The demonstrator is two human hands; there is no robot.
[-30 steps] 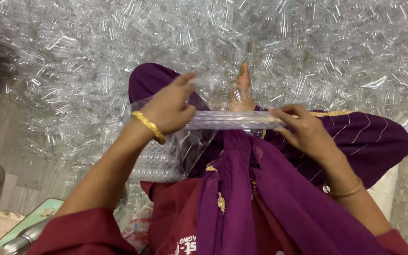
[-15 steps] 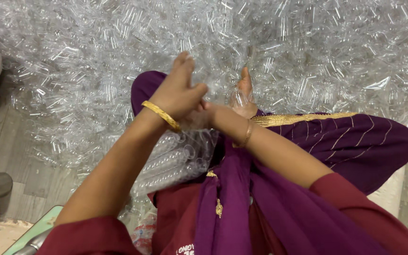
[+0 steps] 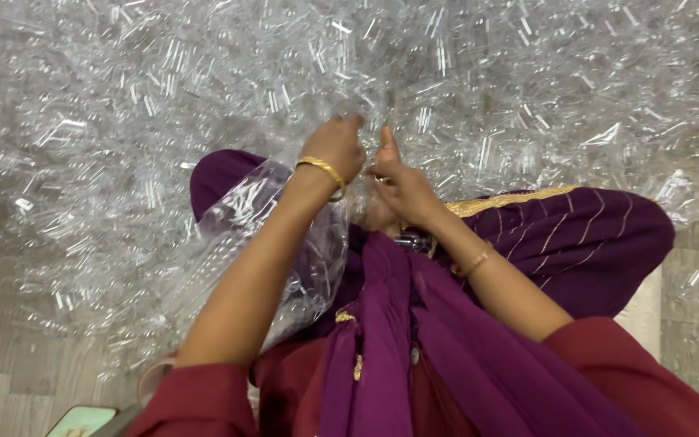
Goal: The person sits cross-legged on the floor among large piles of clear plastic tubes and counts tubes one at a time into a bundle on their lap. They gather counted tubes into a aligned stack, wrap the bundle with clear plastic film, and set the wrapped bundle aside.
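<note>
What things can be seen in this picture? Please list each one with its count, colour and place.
clear plastic pieces: too many to count, transparent, heaped across the floor ahead
clear plastic bag: one, transparent, on the lap under the left forearm, holding more clear pieces
purple cloth: one, purple with gold trim, over the knees
floor: pale wood-look, lower left
bangles: one gold on each wrist
left hand: closed at the top of the bag
right hand: beside it, thumb up
</note>
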